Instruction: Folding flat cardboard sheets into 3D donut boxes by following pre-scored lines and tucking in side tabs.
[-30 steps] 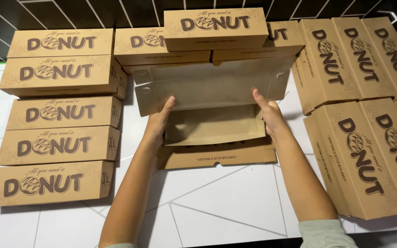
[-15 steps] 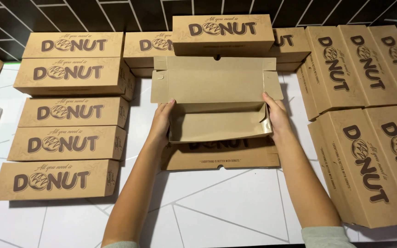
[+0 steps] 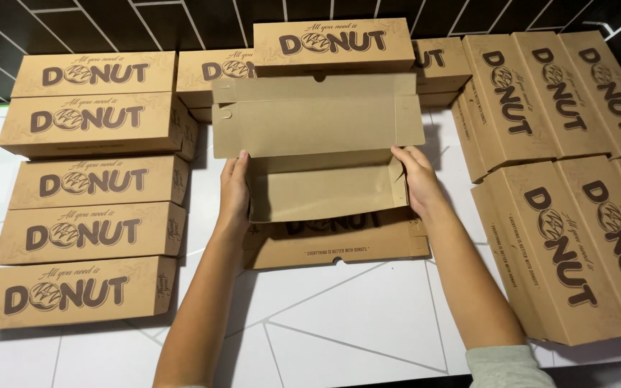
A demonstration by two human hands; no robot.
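So both hands are on a long open brown cardboard box point(image 3: 325, 188) sitting around the middle of the white counter point(image 3: 353, 323), a bit toward the back edge. The left hand point(image 3: 234, 188) is clamped on the box's left end wall, fingers pointing up along the outside with the thumb side tucked against the cardboard. The right hand point(image 3: 417, 179) does the same on the right end wall, fingers wrapped on that short flap. So both are gripping the box, one at each end.

The box lid point(image 3: 318, 123) is flipped up and stands behind the tray part, plain brown inside, with little tabs along its top. The inside of the tray looks empty from here. Under it, touching, lies a flat printed brown cardboard piece point(image 3: 339, 243) that sticks out toward the front edge of the counter.

Around it there's a whole crowd of closed brown printed boxes. A column of closed boxes point(image 3: 88, 237) runs along the left side of the counter from front to back, lying lengthwise. Another closed box point(image 3: 333, 44) sits on top of others at the back edge, right behind the raised lid. On the right side a bunch of closed boxes turned lengthways point(image 3: 562, 215) lean side by side, reaching to the back right corner. Behind everything is a dark tiled wall point(image 3: 109, 25).
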